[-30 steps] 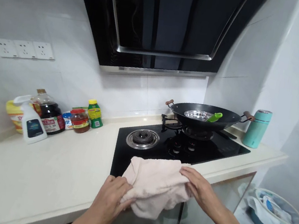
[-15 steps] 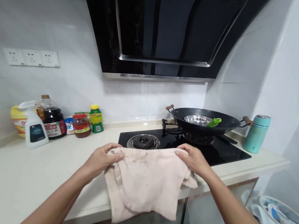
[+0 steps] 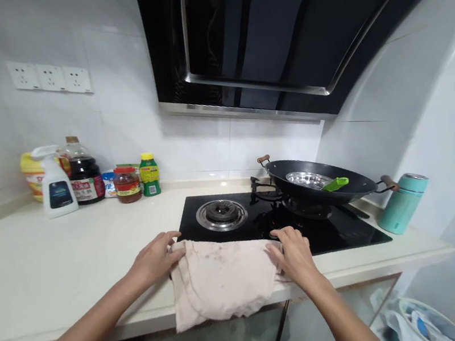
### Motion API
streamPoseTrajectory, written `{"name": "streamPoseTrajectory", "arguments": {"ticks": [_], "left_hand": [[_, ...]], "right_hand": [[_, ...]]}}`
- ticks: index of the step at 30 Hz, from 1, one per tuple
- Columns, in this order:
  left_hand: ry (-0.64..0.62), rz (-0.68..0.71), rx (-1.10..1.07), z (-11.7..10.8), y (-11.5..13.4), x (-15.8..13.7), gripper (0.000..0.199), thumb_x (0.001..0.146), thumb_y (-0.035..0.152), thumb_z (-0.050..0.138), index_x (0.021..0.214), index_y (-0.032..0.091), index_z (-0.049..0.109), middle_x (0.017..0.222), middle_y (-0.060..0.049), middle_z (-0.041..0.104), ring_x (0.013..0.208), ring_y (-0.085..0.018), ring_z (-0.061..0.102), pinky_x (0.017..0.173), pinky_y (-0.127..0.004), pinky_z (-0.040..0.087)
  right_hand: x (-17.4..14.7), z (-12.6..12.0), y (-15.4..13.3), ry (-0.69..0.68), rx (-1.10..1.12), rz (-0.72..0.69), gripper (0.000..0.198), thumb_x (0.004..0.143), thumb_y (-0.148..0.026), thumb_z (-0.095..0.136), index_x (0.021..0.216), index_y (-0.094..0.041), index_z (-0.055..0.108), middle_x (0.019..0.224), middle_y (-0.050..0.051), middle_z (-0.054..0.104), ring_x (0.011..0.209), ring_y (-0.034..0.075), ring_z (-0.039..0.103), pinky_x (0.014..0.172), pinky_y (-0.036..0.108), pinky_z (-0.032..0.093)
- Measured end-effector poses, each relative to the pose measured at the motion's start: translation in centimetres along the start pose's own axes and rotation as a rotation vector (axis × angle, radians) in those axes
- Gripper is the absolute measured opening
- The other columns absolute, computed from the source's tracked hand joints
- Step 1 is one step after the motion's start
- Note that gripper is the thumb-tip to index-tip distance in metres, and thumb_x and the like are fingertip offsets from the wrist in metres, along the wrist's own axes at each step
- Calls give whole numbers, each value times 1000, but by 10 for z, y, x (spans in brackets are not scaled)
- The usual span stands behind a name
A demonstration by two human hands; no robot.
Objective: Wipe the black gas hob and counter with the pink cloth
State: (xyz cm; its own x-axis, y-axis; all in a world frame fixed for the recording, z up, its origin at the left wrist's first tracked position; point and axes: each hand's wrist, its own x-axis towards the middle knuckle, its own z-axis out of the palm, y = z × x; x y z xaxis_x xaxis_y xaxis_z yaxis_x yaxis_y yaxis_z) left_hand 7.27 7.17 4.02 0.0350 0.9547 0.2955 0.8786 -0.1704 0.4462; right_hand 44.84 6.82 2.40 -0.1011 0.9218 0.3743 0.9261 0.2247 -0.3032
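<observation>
A pale pink cloth [image 3: 227, 280] with dark smudges near its top edge lies at the front of the counter, its lower part hanging over the edge. My left hand [image 3: 155, 260] is at its upper left corner, thumb on top and fingers just beyond the edge. At the upper right corner, my right hand [image 3: 294, 256] has its thumb on the cloth, with the fingers reaching over the black gas stove [image 3: 258, 218]. Both hands seem loosely closed on the cloth; the undersides of the fingers are hidden. Behind the cloth is the left burner [image 3: 221, 214].
A black wok [image 3: 355, 185] holding a metal strainer [image 3: 308, 180] with a green handle stands on the right burner. To its right is a teal flask [image 3: 403, 204]. A spray bottle [image 3: 58, 190], sauce bottle [image 3: 83, 176] and jar [image 3: 127, 184] stand left. The range hood [image 3: 265, 38] hangs above.
Both hands have lowered the cloth, and it now lies flatter on the counter edge. More of the left burner shows behind it. The view has shifted slightly.
</observation>
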Motion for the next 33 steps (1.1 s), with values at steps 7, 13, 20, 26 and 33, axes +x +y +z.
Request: {"name": "streamPoseTrajectory", "arguments": {"ticks": [7, 13, 20, 26, 33], "left_hand": [[100, 23, -45, -13, -24, -42, 43, 85, 55, 53, 106, 24, 74, 107, -7, 75, 91, -26, 71, 82, -37, 55], [212, -134, -112, -29, -75, -67, 45, 77, 63, 58, 94, 24, 74, 101, -7, 77, 85, -26, 72, 82, -37, 58], [336, -328, -210, -33, -89, -75, 66, 80, 70, 50, 113, 16, 69, 122, -14, 70, 112, -33, 67, 98, -45, 54], [310, -356, -158, -29, -98, -73, 69, 81, 72, 45, 118, 19, 69, 132, -15, 64, 124, -36, 59, 109, -53, 44], [289, -289, 2, -22, -90, -73, 56, 83, 66, 41, 104, 25, 74, 125, -11, 70, 125, -36, 59, 110, -55, 39]], "right_hand": [[-14, 27, -69, -278, 77, -161, 73, 97, -70, 40, 159, -32, 35, 156, 16, 45, 145, 43, 34, 113, 66, 21], [14, 68, -155, -418, 149, -231, 91, 84, -89, 40, 159, -38, 32, 169, 15, 20, 152, 52, 7, 112, 77, -3], [30, 98, -239, -443, 182, -615, 79, 91, -75, 42, 151, -25, 47, 160, 18, 38, 152, 46, 17, 117, 73, 3], [49, 86, -176, -402, 138, -467, 63, 100, -65, 32, 152, -32, 44, 166, 8, 31, 154, 37, 19, 120, 68, 6], [60, 61, -53, -237, -18, -120, 53, 101, -50, 53, 145, -21, 50, 157, 14, 42, 143, 34, 40, 117, 61, 31]]}}
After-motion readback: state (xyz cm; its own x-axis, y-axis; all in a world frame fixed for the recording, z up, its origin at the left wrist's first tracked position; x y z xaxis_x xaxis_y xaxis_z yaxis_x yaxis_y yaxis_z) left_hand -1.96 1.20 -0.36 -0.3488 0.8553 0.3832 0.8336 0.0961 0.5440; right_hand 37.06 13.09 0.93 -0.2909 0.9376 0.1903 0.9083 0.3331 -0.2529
